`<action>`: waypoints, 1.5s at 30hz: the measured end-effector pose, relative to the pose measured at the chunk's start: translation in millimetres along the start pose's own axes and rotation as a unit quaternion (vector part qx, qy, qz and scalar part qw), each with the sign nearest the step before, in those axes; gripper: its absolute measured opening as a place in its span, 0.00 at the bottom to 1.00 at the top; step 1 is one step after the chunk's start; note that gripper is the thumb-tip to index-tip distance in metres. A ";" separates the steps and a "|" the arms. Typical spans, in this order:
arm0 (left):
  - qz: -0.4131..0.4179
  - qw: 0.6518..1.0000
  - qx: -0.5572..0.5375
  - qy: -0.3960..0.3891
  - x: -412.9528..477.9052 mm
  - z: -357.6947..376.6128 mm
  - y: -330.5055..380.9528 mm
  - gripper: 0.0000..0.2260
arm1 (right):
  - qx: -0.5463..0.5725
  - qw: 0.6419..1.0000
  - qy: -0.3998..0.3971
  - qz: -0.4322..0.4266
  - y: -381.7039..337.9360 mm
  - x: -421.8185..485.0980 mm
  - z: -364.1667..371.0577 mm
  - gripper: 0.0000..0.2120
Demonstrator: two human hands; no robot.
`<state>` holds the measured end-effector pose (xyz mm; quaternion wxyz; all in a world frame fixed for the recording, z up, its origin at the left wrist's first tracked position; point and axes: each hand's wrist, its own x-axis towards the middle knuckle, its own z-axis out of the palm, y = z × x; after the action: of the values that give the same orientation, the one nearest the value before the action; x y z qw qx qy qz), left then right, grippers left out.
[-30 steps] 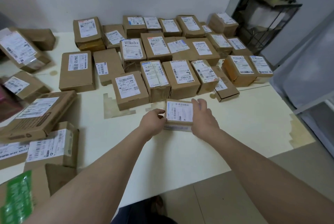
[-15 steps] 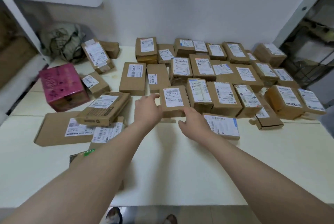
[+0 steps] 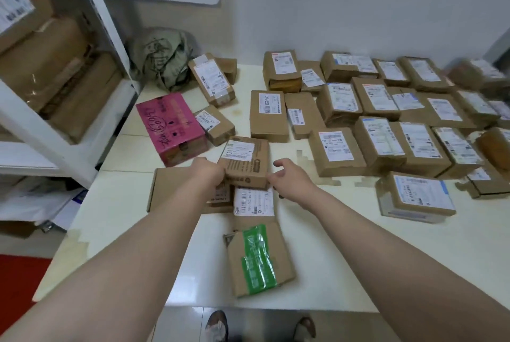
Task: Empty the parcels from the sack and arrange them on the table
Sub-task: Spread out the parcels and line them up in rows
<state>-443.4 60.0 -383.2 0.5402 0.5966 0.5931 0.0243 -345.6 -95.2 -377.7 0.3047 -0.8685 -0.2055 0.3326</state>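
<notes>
A printed brown parcel with a white label lies on top of a small pile near the table's left front. My left hand grips its near left corner. My right hand touches its near right corner with fingers spread. Under it lie a flat brown box, a labelled parcel and a parcel with green tape. Several brown parcels stand in rows across the white table. The crumpled grey-green sack sits at the back left corner.
A pink box stands left of the pile, with two brown parcels behind it. A white shelf unit with large boxes rises at the left. A lone labelled parcel lies to the right. My shoes show below the table edge.
My view swung left. Both hands left the small parcel set in the rows and moved left to the printed parcel on the pile; my left hand now grips it.
</notes>
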 end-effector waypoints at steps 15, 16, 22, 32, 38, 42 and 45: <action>0.157 0.975 -0.023 -0.156 -51.8 30.1 30.8 0.27 | 0.468 0.859 0.085 0.189 28.9 -45.1 -33.0 0.03; 0.166 0.973 -0.006 -0.162 -57.2 36.9 27.0 0.27 | 0.474 0.853 0.092 0.197 36.0 -51.9 -35.7 0.04; 0.201 0.965 0.098 -0.139 -68.9 61.0 4.1 0.23 | 0.462 0.837 0.093 0.278 87.2 -77.2 -35.8 0.10; 0.189 0.952 0.222 -0.093 -73.7 57.6 -11.1 0.19 | 0.442 0.807 0.253 0.299 124.8 -55.3 -35.0 0.20; 0.100 0.943 0.316 -0.027 -75.2 41.8 -16.0 0.18 | 0.312 0.888 0.206 0.268 95.4 -62.9 -28.5 0.16; 0.054 0.930 0.358 -0.058 -79.7 32.4 -17.9 0.14 | 0.280 0.940 -0.070 0.180 67.6 -74.1 -15.1 0.15; 0.057 0.936 0.327 -0.114 -78.7 31.2 -14.8 0.14 | 0.216 0.959 -0.125 0.136 52.6 -69.5 2.3 0.19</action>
<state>-455.8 -21.3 -358.0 0.3774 0.7715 0.4677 -0.2087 -387.3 -171.6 -382.6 0.4093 -0.7532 -0.0453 0.5129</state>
